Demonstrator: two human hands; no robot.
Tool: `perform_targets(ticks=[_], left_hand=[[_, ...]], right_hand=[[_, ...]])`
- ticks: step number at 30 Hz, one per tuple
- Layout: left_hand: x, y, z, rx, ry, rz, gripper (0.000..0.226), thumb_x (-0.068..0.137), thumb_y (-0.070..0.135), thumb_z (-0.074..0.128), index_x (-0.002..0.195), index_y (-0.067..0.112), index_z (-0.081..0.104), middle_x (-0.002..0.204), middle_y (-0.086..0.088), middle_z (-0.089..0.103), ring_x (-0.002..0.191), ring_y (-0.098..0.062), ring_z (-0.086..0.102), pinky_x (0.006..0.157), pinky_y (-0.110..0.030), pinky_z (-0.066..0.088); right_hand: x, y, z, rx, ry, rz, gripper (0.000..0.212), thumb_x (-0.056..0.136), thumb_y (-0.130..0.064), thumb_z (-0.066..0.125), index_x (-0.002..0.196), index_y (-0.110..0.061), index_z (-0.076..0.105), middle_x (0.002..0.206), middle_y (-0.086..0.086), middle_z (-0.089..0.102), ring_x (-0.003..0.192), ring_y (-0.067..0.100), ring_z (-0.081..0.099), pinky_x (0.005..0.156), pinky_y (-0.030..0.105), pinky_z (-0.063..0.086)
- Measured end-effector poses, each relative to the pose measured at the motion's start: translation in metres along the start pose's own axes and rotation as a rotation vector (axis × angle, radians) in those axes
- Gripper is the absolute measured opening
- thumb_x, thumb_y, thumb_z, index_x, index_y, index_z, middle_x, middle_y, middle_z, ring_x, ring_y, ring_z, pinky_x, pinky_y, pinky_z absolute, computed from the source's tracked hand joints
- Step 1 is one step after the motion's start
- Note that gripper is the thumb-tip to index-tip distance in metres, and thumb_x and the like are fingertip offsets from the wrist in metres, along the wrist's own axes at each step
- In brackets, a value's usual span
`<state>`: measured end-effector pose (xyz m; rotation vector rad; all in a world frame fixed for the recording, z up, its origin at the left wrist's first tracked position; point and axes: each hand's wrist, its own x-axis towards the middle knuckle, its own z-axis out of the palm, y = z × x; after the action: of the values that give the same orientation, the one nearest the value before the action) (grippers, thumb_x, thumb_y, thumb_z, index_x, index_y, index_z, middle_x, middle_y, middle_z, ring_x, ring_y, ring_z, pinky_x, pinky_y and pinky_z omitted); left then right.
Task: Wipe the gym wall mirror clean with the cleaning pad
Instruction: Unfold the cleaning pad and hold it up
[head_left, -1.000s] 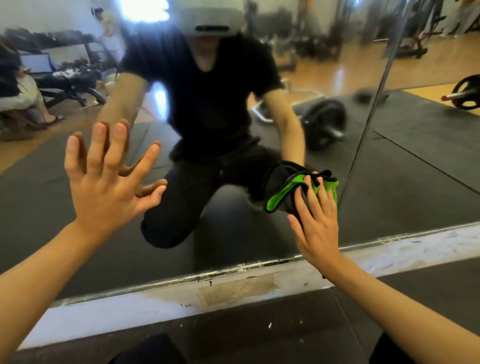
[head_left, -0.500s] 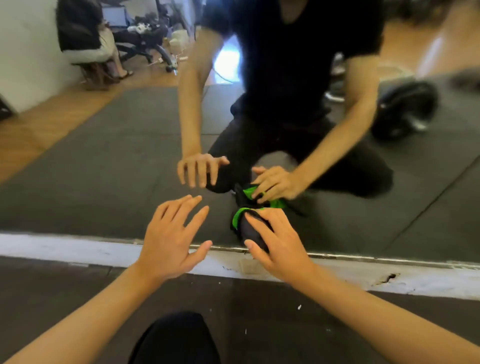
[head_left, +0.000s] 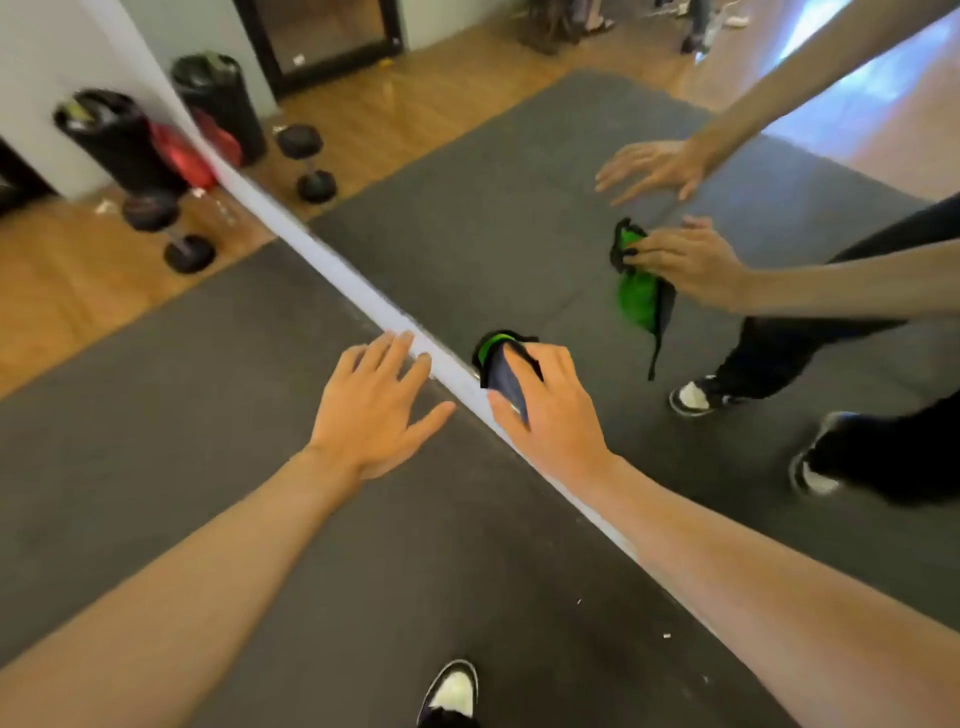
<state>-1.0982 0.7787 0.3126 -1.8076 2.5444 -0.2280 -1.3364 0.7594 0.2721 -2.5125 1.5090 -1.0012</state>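
Right hand (head_left: 550, 410) gripping cleaning pad (head_left: 501, 366) at mirror (head_left: 519, 218) base, left hand (head_left: 371, 410) spread beside

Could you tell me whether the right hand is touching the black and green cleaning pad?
Touching. In the head view, the right hand grips the black and green cleaning pad, its fingers curled over it.

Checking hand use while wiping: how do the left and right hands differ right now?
The left hand is bare, fingers spread and straight; the right hand grips the green-and-black cleaning pad. The left hand reaches only to the white strip under the mirror; the right hand is over the glass. Both are stretched forward, backs up.
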Motion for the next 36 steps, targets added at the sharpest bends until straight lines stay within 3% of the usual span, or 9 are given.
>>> perform_targets(ticks=[6,13,16,21,23,28,31,34,36], left_hand=[[-0.066,-0.104,-0.096,-0.018,-0.064,-0.286,0.084,0.102,0.069,0.019,0.141,0.01,0.064,0.154,-0.021,0.053,0.144,-0.041,0.047,0.113,-0.054,0.04],[-0.074,-0.264,-0.135,-0.088,-0.114,-0.514,0.093,0.103,0.073,0.003,0.139,0.013,0.065,0.15,-0.019,0.057,0.141,-0.039,0.051,0.112,-0.054,0.042],[-0.055,-0.329,-0.13,-0.165,-0.139,-0.561,0.1,0.1,0.076,-0.004,0.142,0.015,0.064,0.151,-0.017,0.056,0.143,-0.038,0.05,0.114,-0.054,0.041],[-0.02,-0.431,-0.136,-0.21,-0.144,-0.571,0.096,0.102,0.075,-0.001,0.141,0.017,0.065,0.148,-0.016,0.06,0.14,-0.037,0.054,0.113,-0.054,0.045],[0.0,-0.478,-0.139,-0.199,-0.156,-0.558,0.091,0.105,0.072,0.004,0.136,0.017,0.069,0.141,-0.016,0.065,0.134,-0.037,0.06,0.107,-0.054,0.051],[0.061,-0.599,-0.123,-0.169,-0.205,-0.542,0.089,0.106,0.071,0.007,0.131,0.016,0.072,0.136,-0.015,0.068,0.125,-0.036,0.065,0.1,-0.053,0.055],[0.099,-0.673,-0.1,-0.153,-0.208,-0.563,0.09,0.104,0.074,0.006,0.134,0.016,0.069,0.138,-0.014,0.065,0.127,-0.037,0.062,0.102,-0.055,0.053],[0.141,-0.751,-0.072,-0.138,-0.201,-0.576,0.088,0.104,0.075,0.007,0.134,0.017,0.067,0.135,-0.013,0.065,0.126,-0.038,0.061,0.102,-0.055,0.051],[0.164,-0.802,-0.056,-0.141,-0.21,-0.598,0.087,0.105,0.074,0.009,0.135,0.017,0.067,0.135,-0.012,0.065,0.125,-0.037,0.063,0.1,-0.054,0.052]], right_hand=[[0.12,-0.107,0.0,0.086,-0.031,-0.122,0.059,0.099,-0.046,0.048,0.13,0.001,0.064,0.118,0.015,0.062,0.113,0.026,0.046,0.071,0.038,0.056],[0.257,-0.22,0.064,0.116,-0.022,-0.126,0.046,0.088,-0.048,0.058,0.099,-0.006,0.073,0.097,0.006,0.061,0.093,0.025,0.056,0.062,0.033,0.052],[0.318,-0.248,0.104,0.112,-0.052,-0.137,0.039,0.086,-0.046,0.066,0.084,-0.007,0.066,0.087,0.004,0.057,0.087,0.023,0.054,0.066,0.03,0.049],[0.412,-0.303,0.164,0.167,-0.099,-0.076,0.046,0.076,-0.032,0.091,0.067,-0.013,0.051,0.069,0.0,0.048,0.066,0.02,0.049,0.052,0.03,0.04],[0.449,-0.319,0.19,0.152,-0.105,-0.102,0.049,0.077,-0.038,0.089,0.066,-0.016,0.047,0.066,0.0,0.046,0.061,0.018,0.048,0.049,0.029,0.04],[0.548,-0.342,0.261,0.09,-0.119,-0.173,0.055,0.087,-0.069,0.058,0.068,-0.018,0.049,0.062,-0.005,0.042,0.055,0.011,0.045,0.048,0.021,0.031],[0.613,-0.347,0.317,0.076,-0.178,-0.193,0.058,0.085,-0.074,0.057,0.079,-0.017,0.054,0.065,-0.006,0.048,0.056,0.011,0.051,0.05,0.018,0.026],[0.688,-0.355,0.384,0.122,-0.247,-0.183,0.056,0.081,-0.078,0.057,0.084,-0.024,0.042,0.065,-0.011,0.048,0.054,0.009,0.053,0.048,0.014,0.017],[0.735,-0.365,0.429,0.134,-0.262,-0.212,0.058,0.079,-0.082,0.055,0.089,-0.026,0.044,0.067,-0.012,0.053,0.054,0.008,0.057,0.047,0.012,0.018]])
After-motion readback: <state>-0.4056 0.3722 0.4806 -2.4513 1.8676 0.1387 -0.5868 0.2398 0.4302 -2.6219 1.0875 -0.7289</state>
